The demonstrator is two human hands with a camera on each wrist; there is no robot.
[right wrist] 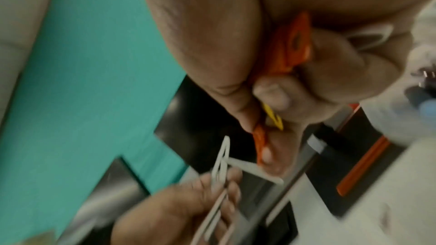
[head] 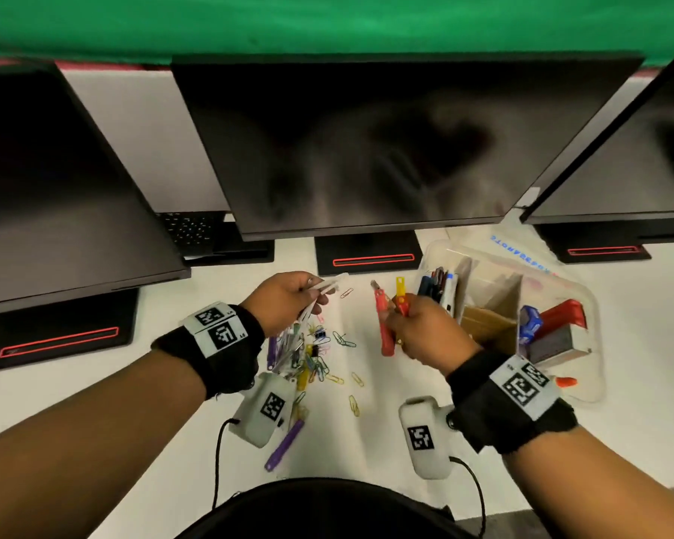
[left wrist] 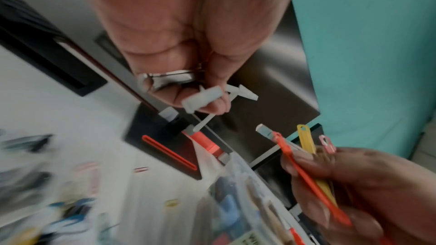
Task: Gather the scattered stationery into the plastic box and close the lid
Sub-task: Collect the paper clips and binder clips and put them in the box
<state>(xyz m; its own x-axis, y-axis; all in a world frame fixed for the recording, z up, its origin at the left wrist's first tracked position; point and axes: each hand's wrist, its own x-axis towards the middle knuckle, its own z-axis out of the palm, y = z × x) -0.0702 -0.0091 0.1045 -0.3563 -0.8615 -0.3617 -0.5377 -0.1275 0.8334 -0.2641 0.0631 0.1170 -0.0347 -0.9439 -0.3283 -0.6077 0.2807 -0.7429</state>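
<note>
Fingers of left hand [head: 285,301] curl round white clips [head: 322,291]; right hand [head: 425,332], at 3 o'clock, grips red cutter [head: 384,324] and yellow one [head: 400,286]. Right wrist view blurry.

Clear plastic box [head: 584,305], lid open, at right of centre, holding pens [head: 438,285] upright. Loose coloured paper clips [head: 320,363] heaped at lower centre. White clips [head: 323,287] pinched at centre left; red cutter [head: 384,324] and yellow cutter [head: 400,287] gripped just right.

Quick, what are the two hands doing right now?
Left hand: closed around white plastic pieces.
Right hand: closed around a red cutter and a yellow cutter.
</note>
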